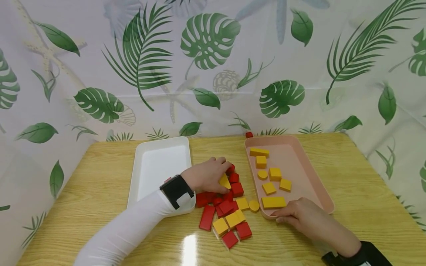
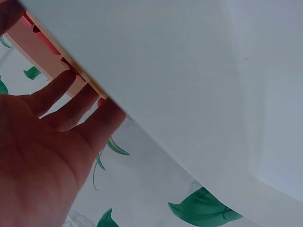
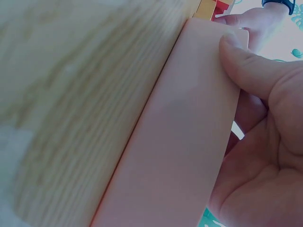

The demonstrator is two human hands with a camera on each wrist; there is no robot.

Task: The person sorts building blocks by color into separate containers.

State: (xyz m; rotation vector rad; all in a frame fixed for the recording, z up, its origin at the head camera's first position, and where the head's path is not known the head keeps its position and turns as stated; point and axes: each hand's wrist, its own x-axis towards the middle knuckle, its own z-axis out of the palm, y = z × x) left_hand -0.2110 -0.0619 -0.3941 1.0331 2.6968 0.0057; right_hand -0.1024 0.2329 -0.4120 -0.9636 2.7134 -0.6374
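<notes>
In the head view my left hand reaches over a pile of red blocks and yellow blocks in the middle of the table. A yellow block shows between its thumb and fingers, partly hidden by them. The left wrist view shows that hand's fingers spread, with the white tray filling much of the frame. My right hand holds the near end of the pink tray. Its thumb lies on the outside of the wall in the right wrist view, the other fingers behind the rim.
Several yellow blocks lie in the pink tray, mostly along its left side. The white tray stands left of the pile, partly behind the left wrist. One red block sits at the table's back edge, against the leaf-printed cloth.
</notes>
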